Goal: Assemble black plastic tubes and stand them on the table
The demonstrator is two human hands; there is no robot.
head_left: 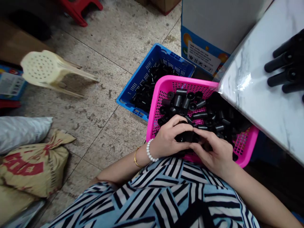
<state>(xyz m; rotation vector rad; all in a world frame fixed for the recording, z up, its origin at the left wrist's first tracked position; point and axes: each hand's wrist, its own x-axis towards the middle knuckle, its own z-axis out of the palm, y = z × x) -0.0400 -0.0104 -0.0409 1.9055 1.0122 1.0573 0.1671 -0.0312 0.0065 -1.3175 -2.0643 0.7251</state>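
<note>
A pink plastic basket [158, 91] in front of me holds many short black plastic tubes [177, 100], some lying on their sides and some showing a round end. Over its near side, my left hand [174, 136] and my right hand [215, 150] meet at the fingertips. The fingers of both are bent and pinched together. Whatever sits between the fingertips is mostly hidden and too dark to tell from the black tubes below.
Behind the basket stands a blue crate [133, 90] of small black parts. At right, a white marble-patterned table [258, 101] overhangs the basket, with longer black tubes [281, 76] on it. A carton [201, 47], a cream stool [42, 68] and tied sacks [35, 167] are on the floor.
</note>
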